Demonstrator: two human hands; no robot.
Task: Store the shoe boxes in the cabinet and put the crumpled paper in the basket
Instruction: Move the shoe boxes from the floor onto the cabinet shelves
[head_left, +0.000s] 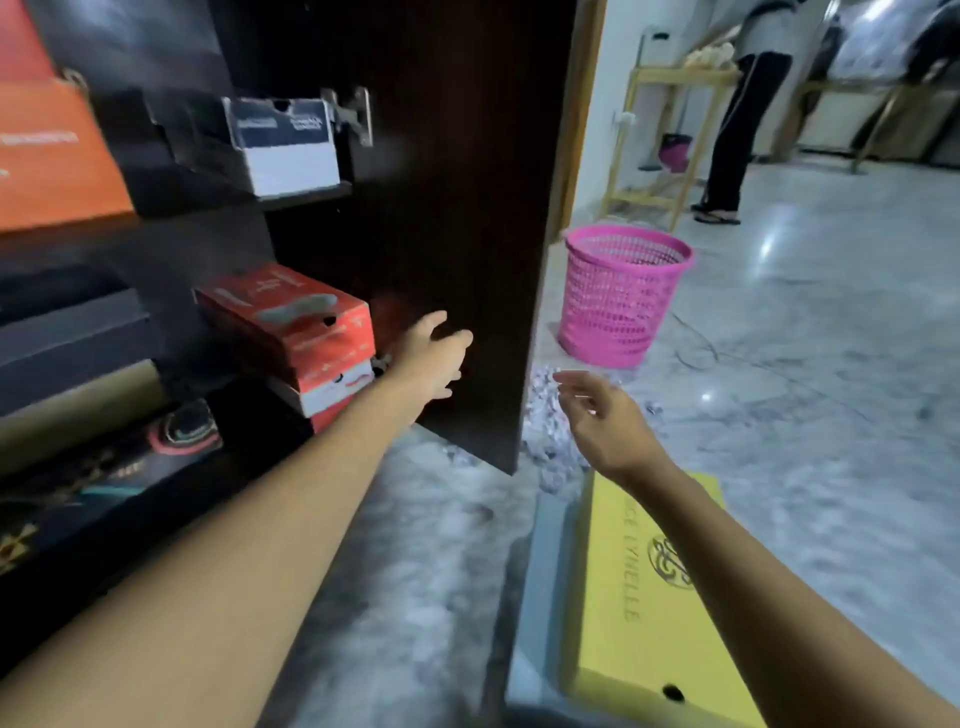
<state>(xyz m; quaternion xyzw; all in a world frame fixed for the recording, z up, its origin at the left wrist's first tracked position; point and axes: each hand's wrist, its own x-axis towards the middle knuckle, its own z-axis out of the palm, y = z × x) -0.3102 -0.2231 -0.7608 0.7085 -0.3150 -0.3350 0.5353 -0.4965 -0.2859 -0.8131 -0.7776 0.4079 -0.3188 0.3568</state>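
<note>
Head view, single frame. The dark brown wooden cabinet door (457, 208) stood open at centre frame, with shelves to its left holding a red cardboard shoe box (291, 312) stacked on a second box at centre left, a white and navy shoe box (285, 145) above it, and a large orange box (52, 156) at upper left. The left hand (434, 356) reached toward the inner face of the door, fingers straight and apart, holding nothing; contact with the panel could not be told. The right hand (602, 421), right of centre, hovered with fingers loosely apart and empty above the heap of white crumpled paper (545, 415) on the grey marble floor (805, 415). The pink plastic mesh basket (623, 296) stood near the paper, just beyond the door edge. A flat yellow cardboard shoe box (639, 571) lay at lower right, not yet stored. A standing person (748, 104) appeared at upper right. Risks, as judged: swinging the door shut would leave the yellow box out, and the door's lower corner could sweep the paper beneath it; loose scraps grasped one-handed could scatter short of the basket.
</note>
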